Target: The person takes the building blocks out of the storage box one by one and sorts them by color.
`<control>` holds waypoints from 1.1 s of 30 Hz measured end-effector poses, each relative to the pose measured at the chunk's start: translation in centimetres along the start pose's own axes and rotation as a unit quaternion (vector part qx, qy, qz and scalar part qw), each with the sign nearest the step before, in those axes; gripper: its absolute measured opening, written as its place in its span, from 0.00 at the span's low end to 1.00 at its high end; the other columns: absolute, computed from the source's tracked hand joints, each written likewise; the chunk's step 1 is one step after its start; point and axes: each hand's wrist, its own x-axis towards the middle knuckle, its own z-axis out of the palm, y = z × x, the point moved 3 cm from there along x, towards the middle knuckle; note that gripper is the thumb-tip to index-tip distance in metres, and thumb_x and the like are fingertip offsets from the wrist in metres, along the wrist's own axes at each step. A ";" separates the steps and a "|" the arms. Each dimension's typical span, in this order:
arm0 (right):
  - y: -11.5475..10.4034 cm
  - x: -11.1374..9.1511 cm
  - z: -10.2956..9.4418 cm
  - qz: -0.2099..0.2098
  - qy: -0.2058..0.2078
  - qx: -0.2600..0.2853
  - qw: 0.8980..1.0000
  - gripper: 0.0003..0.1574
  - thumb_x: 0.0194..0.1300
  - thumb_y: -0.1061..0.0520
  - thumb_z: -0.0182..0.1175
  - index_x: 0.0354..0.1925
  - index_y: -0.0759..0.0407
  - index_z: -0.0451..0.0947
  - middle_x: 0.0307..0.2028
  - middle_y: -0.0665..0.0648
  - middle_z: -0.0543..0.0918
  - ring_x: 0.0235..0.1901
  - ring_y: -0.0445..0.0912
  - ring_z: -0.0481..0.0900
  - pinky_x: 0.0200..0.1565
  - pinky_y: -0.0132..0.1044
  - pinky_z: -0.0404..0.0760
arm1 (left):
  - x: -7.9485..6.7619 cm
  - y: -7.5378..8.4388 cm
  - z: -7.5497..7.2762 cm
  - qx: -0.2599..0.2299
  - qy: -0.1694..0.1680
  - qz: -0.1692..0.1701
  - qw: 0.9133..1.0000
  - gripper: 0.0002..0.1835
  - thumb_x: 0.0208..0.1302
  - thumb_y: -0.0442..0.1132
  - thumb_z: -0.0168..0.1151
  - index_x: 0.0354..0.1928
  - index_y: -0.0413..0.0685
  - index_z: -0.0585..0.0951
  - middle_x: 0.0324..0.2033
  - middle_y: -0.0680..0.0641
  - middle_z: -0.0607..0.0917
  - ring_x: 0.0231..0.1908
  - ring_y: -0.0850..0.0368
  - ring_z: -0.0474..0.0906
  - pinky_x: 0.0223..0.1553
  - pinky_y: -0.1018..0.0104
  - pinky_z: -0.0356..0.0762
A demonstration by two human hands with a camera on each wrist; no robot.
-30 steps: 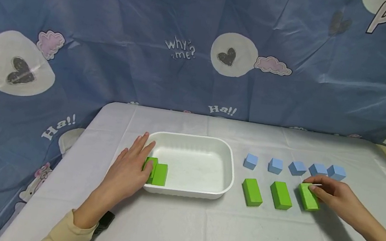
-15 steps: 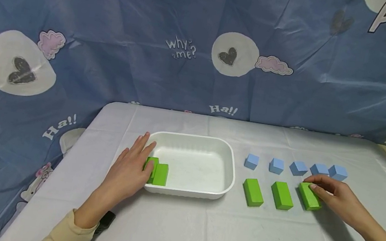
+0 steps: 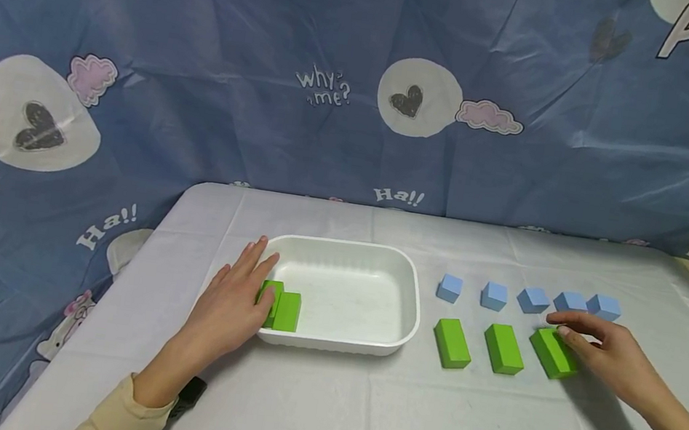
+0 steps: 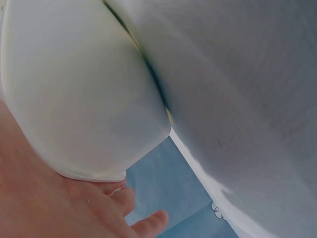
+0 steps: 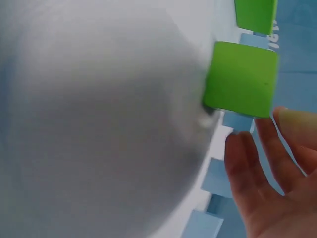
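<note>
My left hand (image 3: 228, 309) rests along the left end of a white tray (image 3: 333, 346), fingers straight over its rim. Inside that end lie two green blocks (image 3: 287, 312), one partly hidden behind the thumb. On the right, my right hand (image 3: 603, 347) is beside a green block (image 3: 553, 353), the last of a row of three. Its thumb is right at the block's upper edge, and the fingers are loosely bent, not wrapped round it. The right wrist view shows the end of that green block (image 5: 241, 79) just past the fingertips.
Two more green blocks (image 3: 450, 343) stand between the tray and my right hand. Behind them runs a row of several light blue cubes (image 3: 493, 296). White cloth covers the table (image 3: 317, 409), with a blue printed curtain (image 3: 265, 123) along its back.
My right fingers have loosened from the rightmost green block, which now sits flat on the table. That hand has shifted slightly; the left hand and tray stay put.
</note>
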 end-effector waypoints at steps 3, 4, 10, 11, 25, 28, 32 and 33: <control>-0.6 0.1 -0.5 0.006 0.012 0.003 1.000 0.17 0.73 0.57 0.56 0.57 0.59 0.79 0.53 0.49 0.80 0.49 0.20 0.68 0.43 0.22 0.75 | 0.0 -0.1 0.0 0.004 0.000 -0.001 1.000 0.30 0.73 0.44 0.44 0.74 0.42 0.63 0.77 0.44 0.48 0.75 0.47 0.42 0.68 0.37 0.47; -0.9 0.2 -0.6 0.004 0.017 0.009 1.000 0.17 0.73 0.57 0.56 0.57 0.59 0.79 0.53 0.46 0.79 0.48 0.21 0.70 0.43 0.21 0.74 | 0.0 -0.1 0.0 0.005 0.000 0.000 1.000 0.30 0.73 0.44 0.44 0.74 0.42 0.63 0.77 0.44 0.48 0.75 0.47 0.42 0.68 0.37 0.47; -2.7 0.8 -0.7 -0.011 0.048 0.043 0.998 0.17 0.71 0.59 0.59 0.56 0.58 0.80 0.51 0.45 0.82 0.48 0.27 0.75 0.44 0.17 0.72 | 0.0 -0.1 0.0 0.007 0.001 0.001 1.000 0.30 0.74 0.44 0.44 0.74 0.43 0.63 0.77 0.45 0.48 0.75 0.48 0.42 0.68 0.37 0.47; -3.0 0.9 -0.6 -0.009 0.052 0.049 0.997 0.17 0.71 0.60 0.59 0.56 0.57 0.80 0.51 0.47 0.82 0.48 0.28 0.75 0.44 0.18 0.72 | 0.0 -0.2 0.0 0.007 0.001 0.001 1.000 0.30 0.74 0.44 0.44 0.74 0.43 0.62 0.77 0.45 0.48 0.75 0.48 0.42 0.68 0.37 0.47; -8.0 3.7 1.3 -0.053 0.010 0.122 0.991 0.18 0.70 0.60 0.61 0.57 0.53 0.79 0.52 0.53 0.81 0.49 0.42 0.80 0.47 0.24 0.76 | -0.1 -0.3 0.1 0.007 0.002 0.002 1.000 0.30 0.74 0.44 0.44 0.75 0.44 0.62 0.77 0.45 0.48 0.75 0.49 0.42 0.67 0.37 0.48; -8.9 4.3 1.7 -0.078 -0.014 0.161 0.984 0.18 0.71 0.63 0.58 0.57 0.57 0.77 0.55 0.56 0.80 0.51 0.47 0.79 0.49 0.27 0.78 | -0.1 -0.3 0.0 0.006 0.005 0.006 1.000 0.29 0.74 0.44 0.44 0.75 0.44 0.62 0.77 0.44 0.48 0.75 0.49 0.42 0.67 0.37 0.48; -10.0 4.9 2.4 -0.100 -0.042 0.206 0.973 0.19 0.71 0.65 0.57 0.59 0.61 0.75 0.56 0.59 0.78 0.53 0.50 0.78 0.49 0.31 0.79 | -0.1 -0.2 0.0 0.003 0.006 0.008 1.000 0.29 0.74 0.43 0.44 0.75 0.44 0.62 0.77 0.45 0.49 0.75 0.49 0.42 0.67 0.37 0.48; -10.3 5.0 2.6 -0.102 -0.045 0.213 0.971 0.19 0.71 0.65 0.56 0.59 0.62 0.75 0.57 0.60 0.77 0.53 0.49 0.78 0.49 0.32 0.79 | -0.1 -0.2 0.0 0.003 0.006 0.007 1.000 0.29 0.74 0.43 0.44 0.75 0.44 0.62 0.77 0.45 0.49 0.75 0.49 0.42 0.67 0.37 0.48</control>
